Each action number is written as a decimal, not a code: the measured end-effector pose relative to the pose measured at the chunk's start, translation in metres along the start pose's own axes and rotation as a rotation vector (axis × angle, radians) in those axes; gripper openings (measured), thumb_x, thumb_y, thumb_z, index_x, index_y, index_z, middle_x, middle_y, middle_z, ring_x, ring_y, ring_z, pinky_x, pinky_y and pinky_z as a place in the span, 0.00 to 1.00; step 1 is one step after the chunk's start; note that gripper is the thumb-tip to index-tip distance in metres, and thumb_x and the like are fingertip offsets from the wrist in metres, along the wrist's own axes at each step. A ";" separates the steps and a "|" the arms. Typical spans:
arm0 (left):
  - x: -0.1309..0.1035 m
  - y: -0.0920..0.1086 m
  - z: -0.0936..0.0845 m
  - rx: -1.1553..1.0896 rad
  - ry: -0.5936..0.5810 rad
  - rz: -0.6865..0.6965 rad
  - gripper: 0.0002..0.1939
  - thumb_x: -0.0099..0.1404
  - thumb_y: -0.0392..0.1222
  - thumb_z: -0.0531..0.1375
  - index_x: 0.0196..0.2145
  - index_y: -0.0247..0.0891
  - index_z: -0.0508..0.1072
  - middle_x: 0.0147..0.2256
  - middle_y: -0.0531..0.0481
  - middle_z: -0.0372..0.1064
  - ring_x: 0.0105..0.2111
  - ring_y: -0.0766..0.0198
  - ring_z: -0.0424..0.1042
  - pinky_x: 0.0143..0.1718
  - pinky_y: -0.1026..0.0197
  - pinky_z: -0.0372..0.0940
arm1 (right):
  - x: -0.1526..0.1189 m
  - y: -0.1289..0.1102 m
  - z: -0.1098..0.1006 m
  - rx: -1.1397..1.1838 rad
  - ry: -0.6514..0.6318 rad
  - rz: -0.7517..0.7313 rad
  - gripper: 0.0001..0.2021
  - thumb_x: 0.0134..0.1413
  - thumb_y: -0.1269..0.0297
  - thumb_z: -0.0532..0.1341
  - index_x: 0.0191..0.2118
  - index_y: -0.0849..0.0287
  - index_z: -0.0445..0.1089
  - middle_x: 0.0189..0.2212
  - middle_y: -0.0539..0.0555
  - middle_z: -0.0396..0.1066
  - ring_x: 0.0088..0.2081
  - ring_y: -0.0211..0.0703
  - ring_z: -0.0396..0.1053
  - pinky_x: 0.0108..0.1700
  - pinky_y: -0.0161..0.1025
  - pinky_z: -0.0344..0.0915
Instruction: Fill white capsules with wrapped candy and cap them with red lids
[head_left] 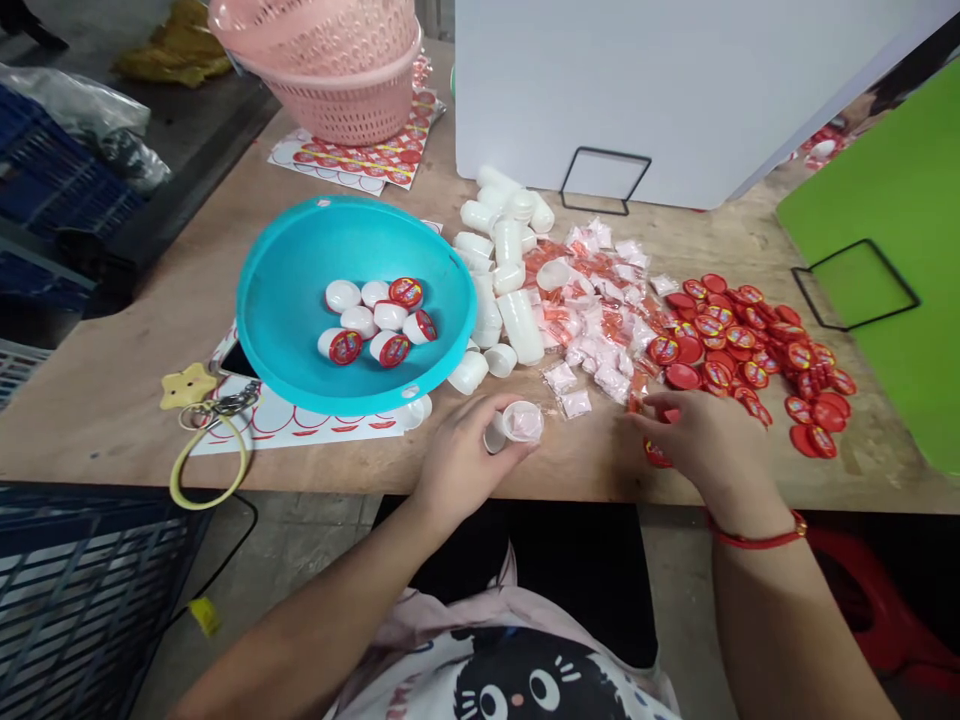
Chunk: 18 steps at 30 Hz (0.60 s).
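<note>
My left hand (pixel 469 450) is closed around a small white plastic cup (pixel 513 408), its mouth tilted up towards me. A pink packet (pixel 527 426) lies inside it. A second white cup (pixel 493 434) shows between the palm and the first. My right hand (pixel 701 440) hovers low over the table, thumb and forefinger apart. Near its fingertips lies a small orange packet (pixel 638 388). Some red shows between thumb and fingers, probably a lid on the table. Under that hand sits another red lid (pixel 657 454). Loose pink packets (pixel 576 403) lie between my hands.
A turquoise bowl (pixel 281 270) holds several capped white cups. Behind my hands are piles of white cups (pixel 519 325), packets (pixel 592 300) and red lids (pixel 739 340). Pink baskets (pixel 345 110), a white board (pixel 600 90) and a green board (pixel 892 230) stand farther back. A yellow key ring (pixel 177 480) overhangs the edge.
</note>
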<state>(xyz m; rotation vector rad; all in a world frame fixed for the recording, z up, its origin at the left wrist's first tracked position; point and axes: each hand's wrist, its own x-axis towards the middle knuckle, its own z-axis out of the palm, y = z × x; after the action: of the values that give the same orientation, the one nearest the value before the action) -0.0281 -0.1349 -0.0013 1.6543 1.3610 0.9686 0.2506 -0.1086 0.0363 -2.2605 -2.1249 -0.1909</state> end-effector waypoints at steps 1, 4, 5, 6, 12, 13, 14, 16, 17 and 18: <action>0.000 0.000 0.000 0.004 0.001 -0.001 0.20 0.59 0.40 0.70 0.48 0.47 0.73 0.48 0.52 0.77 0.50 0.54 0.74 0.52 0.52 0.67 | -0.002 -0.001 0.002 -0.045 -0.041 0.006 0.14 0.53 0.49 0.66 0.35 0.53 0.82 0.23 0.57 0.74 0.26 0.50 0.69 0.28 0.40 0.54; 0.001 0.001 0.000 0.019 0.008 -0.004 0.20 0.59 0.39 0.71 0.47 0.48 0.73 0.48 0.52 0.77 0.49 0.54 0.75 0.51 0.52 0.67 | -0.009 -0.009 0.002 -0.102 -0.038 0.046 0.12 0.56 0.55 0.64 0.36 0.55 0.83 0.22 0.59 0.75 0.26 0.52 0.70 0.26 0.41 0.50; 0.001 0.001 0.000 0.021 0.008 -0.006 0.20 0.59 0.39 0.71 0.47 0.48 0.73 0.48 0.52 0.77 0.49 0.54 0.75 0.51 0.52 0.67 | -0.011 -0.012 -0.001 -0.088 -0.030 0.057 0.12 0.57 0.56 0.63 0.35 0.56 0.83 0.23 0.59 0.75 0.25 0.53 0.71 0.26 0.41 0.51; 0.001 0.001 0.000 0.023 0.004 -0.007 0.20 0.58 0.39 0.71 0.47 0.48 0.73 0.48 0.52 0.77 0.49 0.54 0.75 0.51 0.52 0.67 | -0.014 -0.014 -0.005 -0.050 -0.019 0.065 0.13 0.57 0.56 0.63 0.34 0.57 0.82 0.22 0.59 0.75 0.25 0.52 0.71 0.26 0.41 0.52; 0.002 0.003 -0.001 0.057 -0.007 0.010 0.19 0.58 0.41 0.72 0.46 0.46 0.74 0.46 0.52 0.78 0.48 0.55 0.75 0.50 0.53 0.67 | -0.038 -0.048 -0.024 0.577 0.272 -0.191 0.08 0.61 0.59 0.65 0.39 0.54 0.80 0.33 0.55 0.79 0.32 0.46 0.77 0.34 0.41 0.71; 0.002 0.004 -0.001 0.062 -0.003 0.010 0.18 0.58 0.41 0.72 0.46 0.46 0.74 0.45 0.52 0.78 0.47 0.55 0.75 0.49 0.53 0.67 | -0.042 -0.057 -0.021 0.649 0.297 -0.275 0.06 0.62 0.62 0.65 0.41 0.54 0.80 0.37 0.55 0.80 0.35 0.46 0.77 0.37 0.41 0.73; 0.001 0.004 -0.001 0.065 0.001 0.009 0.18 0.59 0.41 0.71 0.46 0.46 0.74 0.45 0.52 0.78 0.47 0.55 0.76 0.49 0.53 0.68 | -0.044 -0.067 -0.016 0.689 0.299 -0.359 0.07 0.63 0.66 0.64 0.43 0.54 0.79 0.40 0.55 0.79 0.38 0.45 0.78 0.40 0.41 0.74; 0.000 0.004 -0.001 0.061 0.005 0.010 0.16 0.60 0.39 0.70 0.45 0.45 0.75 0.45 0.52 0.78 0.47 0.56 0.76 0.49 0.54 0.68 | -0.047 -0.082 -0.005 0.706 0.251 -0.505 0.11 0.64 0.71 0.61 0.49 0.55 0.76 0.43 0.57 0.78 0.43 0.46 0.77 0.45 0.43 0.75; 0.000 0.004 -0.001 0.058 0.004 0.014 0.15 0.60 0.38 0.69 0.45 0.45 0.75 0.45 0.53 0.78 0.47 0.56 0.76 0.49 0.54 0.68 | -0.047 -0.088 -0.001 0.706 0.212 -0.562 0.13 0.65 0.72 0.59 0.51 0.56 0.75 0.45 0.58 0.77 0.45 0.47 0.76 0.47 0.44 0.75; -0.001 0.004 -0.001 0.054 0.005 0.017 0.15 0.60 0.37 0.69 0.45 0.45 0.75 0.45 0.53 0.78 0.47 0.57 0.76 0.49 0.55 0.68 | -0.047 -0.091 0.002 0.697 0.175 -0.607 0.14 0.65 0.73 0.58 0.52 0.56 0.74 0.45 0.58 0.76 0.47 0.48 0.75 0.49 0.46 0.74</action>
<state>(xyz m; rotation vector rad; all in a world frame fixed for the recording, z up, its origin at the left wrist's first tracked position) -0.0274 -0.1360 0.0022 1.7074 1.3895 0.9541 0.1576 -0.1492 0.0236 -1.1623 -2.2339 0.2887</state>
